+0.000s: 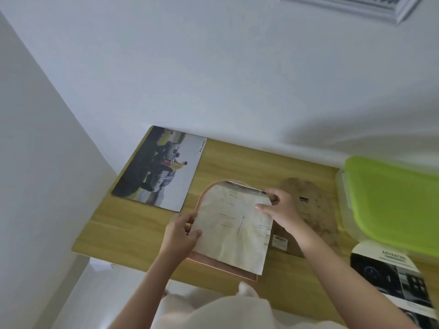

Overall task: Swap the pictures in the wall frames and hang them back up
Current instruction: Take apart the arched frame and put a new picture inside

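An arch-topped copper frame point(222, 265) lies flat on the wooden table point(133, 224). On top of it rests a pale arch-cut picture point(234, 233), printed side down. My left hand point(181, 233) pinches the picture's left edge. My right hand point(279, 208) pinches its upper right corner. A brown arch-shaped backing board point(311, 210) lies just right of the frame, partly under my right arm. A rectangular car picture point(159, 168) lies flat at the table's back left. Another arch-cut print point(392, 276) sits at the front right.
A clear storage box with a green lid point(394, 198) stands at the table's right end. White walls rise behind and to the left. A white ornate frame point(356, 5) hangs on the wall at the top right. My pale shirt fills the bottom edge.
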